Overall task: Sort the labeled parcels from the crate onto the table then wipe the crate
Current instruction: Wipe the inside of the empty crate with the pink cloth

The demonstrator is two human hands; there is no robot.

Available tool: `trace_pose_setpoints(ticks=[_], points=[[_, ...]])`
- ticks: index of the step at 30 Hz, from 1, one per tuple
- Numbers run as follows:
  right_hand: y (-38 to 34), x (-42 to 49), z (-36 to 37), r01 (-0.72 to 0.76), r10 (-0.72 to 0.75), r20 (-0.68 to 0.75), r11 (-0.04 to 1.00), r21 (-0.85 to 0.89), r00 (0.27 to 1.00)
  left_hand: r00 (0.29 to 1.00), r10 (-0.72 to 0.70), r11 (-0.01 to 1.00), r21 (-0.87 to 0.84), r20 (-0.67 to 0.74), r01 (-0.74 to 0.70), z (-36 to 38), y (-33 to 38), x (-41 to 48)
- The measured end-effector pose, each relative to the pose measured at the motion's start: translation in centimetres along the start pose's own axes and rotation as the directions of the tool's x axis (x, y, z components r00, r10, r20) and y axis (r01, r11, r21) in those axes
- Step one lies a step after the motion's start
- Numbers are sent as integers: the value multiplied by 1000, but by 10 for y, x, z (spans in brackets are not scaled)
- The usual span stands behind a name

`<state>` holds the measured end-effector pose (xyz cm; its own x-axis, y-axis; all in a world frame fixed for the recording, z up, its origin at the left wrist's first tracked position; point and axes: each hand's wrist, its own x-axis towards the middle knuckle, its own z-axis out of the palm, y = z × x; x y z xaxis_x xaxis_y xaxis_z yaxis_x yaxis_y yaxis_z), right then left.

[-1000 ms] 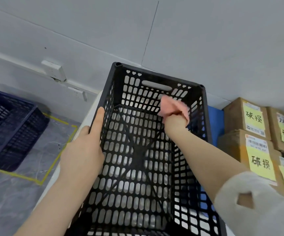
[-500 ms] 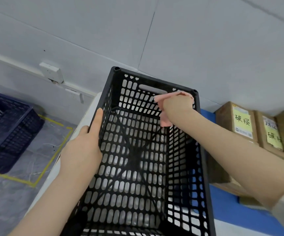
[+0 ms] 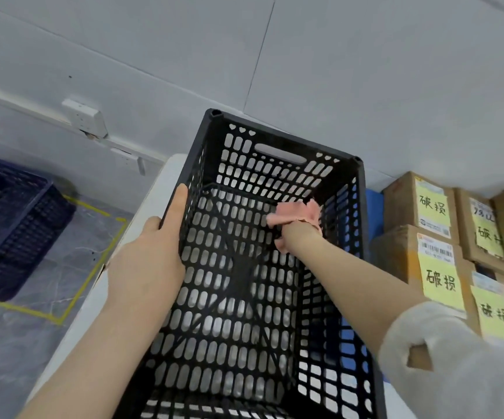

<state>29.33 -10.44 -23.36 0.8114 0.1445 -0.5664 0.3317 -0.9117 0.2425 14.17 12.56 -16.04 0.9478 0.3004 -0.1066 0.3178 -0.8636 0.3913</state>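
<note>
Down from the far rim, the right hand [image 3: 297,237] now reaches deep inside the black crate [image 3: 275,137], gripping a bunched pink cloth [image 3: 294,214] near the far right corner. The left hand [image 3: 148,267] clasps the crate's left rim. The crate stands on a white table [image 3: 154,189] against a grey wall [image 3: 335,71] with a socket [image 3: 84,117]. Labelled parcels [image 3: 420,207] are stacked just beside it on the right. A blue crate [image 3: 12,225] sits on the grey floor [image 3: 9,343] near yellow tape [image 3: 93,267].
</note>
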Motion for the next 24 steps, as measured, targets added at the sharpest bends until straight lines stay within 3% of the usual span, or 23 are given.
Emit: trace_pose_setpoints(ticks=[4,5,8,9,12,15,19,22,24], points=[[16,-22,-39,-104,98,63,990,99,993,1000,6,1000,-13,14,-5,-3,1,-1],[23,-36,-51,-121,118,36,988,99,992,1000,11,1000,-13,11,-10,-3,2,-2],[48,-90,-77,-62,91,-222,989,135,971,1000,26,999,-18,-2,-26,-4,3,-2],[53,-96,-80,-78,99,-223,992,101,970,1000,30,999,-18,-1,-30,-4,3,-2],[38,-96,-59,-346,348,-55,937,43,936,999,38,999,-22,4,-38,-4,2,-2],[2,-70,7,-223,224,-31,975,12,974,999,35,999,-16,18,-35,-3,2,-2],[-29,-58,17,-168,121,185,950,263,975,998,56,998,-15,14,-56,-3,3,-1],[-26,-64,20,-119,79,185,969,218,980,998,65,998,-13,5,-65,-3,1,-1],[-9,-79,14,-122,105,183,989,83,977,998,69,997,-18,8,-69,-2,0,-1]])
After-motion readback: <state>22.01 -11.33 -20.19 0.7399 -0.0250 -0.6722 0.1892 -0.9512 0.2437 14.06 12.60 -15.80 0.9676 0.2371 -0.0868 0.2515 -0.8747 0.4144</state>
